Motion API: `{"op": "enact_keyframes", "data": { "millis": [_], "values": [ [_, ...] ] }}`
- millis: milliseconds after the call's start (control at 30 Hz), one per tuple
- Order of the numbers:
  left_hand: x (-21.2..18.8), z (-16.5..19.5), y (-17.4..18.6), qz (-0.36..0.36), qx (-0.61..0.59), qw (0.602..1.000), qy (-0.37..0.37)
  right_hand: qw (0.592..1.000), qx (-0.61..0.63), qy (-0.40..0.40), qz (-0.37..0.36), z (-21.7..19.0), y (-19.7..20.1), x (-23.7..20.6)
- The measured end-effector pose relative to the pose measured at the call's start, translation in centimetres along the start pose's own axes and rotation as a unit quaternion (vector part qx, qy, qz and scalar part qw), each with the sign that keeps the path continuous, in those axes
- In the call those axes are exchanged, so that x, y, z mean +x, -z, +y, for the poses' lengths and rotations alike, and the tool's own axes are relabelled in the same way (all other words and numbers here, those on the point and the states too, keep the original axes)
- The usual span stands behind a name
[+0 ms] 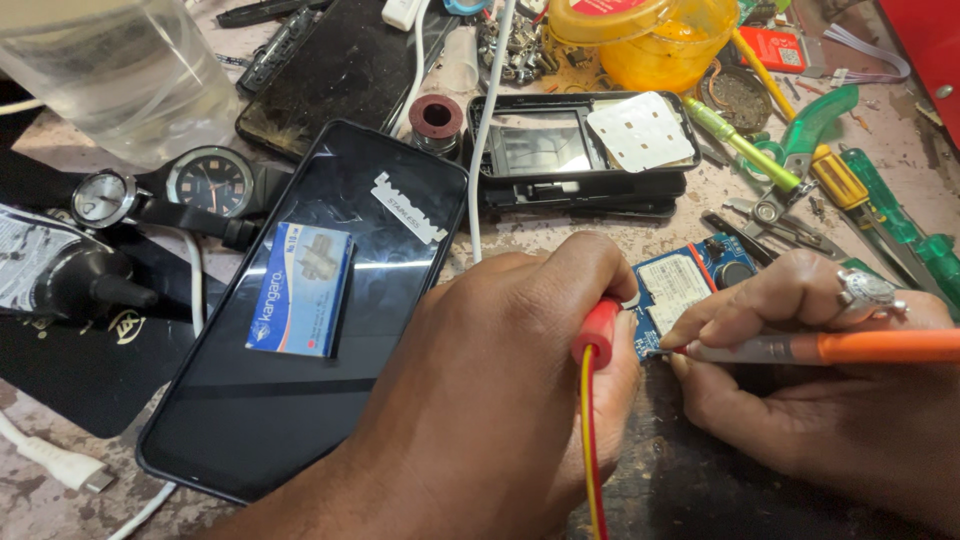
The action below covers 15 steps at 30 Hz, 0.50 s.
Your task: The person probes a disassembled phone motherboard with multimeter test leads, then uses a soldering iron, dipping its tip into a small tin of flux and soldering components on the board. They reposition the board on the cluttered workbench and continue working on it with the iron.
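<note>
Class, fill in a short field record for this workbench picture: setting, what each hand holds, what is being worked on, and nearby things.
Setting: cluttered, worn workbench
Left hand: grips a red-handled probe with red and yellow wires
Right hand: wears a ring, holds an orange-handled tool
Worked on: blue circuit board, both tips meeting at its lower edge
Nearby: black phone bearing a small blue box, two wristwatches, green screwdrivers
</note>
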State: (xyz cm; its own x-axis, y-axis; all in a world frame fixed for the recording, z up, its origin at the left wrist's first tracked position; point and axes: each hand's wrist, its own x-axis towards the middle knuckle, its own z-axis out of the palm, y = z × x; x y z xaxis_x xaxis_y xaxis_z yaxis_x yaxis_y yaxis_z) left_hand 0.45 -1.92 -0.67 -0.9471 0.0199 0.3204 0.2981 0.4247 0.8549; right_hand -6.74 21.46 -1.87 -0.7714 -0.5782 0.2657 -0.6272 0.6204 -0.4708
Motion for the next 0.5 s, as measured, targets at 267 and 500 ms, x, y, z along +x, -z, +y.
{"op": "enact_keyframes", "data": {
  "millis": [267,500],
  "values": [
    [0.00,0.03,0.04,-0.005,0.001,1.000,0.006,1.000,0.029,0.009,0.004,0.16,-0.31,-0.12],
    [0.02,0.04,0.01,-0.006,0.000,1.000,0.004,0.999,0.049,0.017,0.006,-0.02,-0.22,-0.04]
  ]
}}
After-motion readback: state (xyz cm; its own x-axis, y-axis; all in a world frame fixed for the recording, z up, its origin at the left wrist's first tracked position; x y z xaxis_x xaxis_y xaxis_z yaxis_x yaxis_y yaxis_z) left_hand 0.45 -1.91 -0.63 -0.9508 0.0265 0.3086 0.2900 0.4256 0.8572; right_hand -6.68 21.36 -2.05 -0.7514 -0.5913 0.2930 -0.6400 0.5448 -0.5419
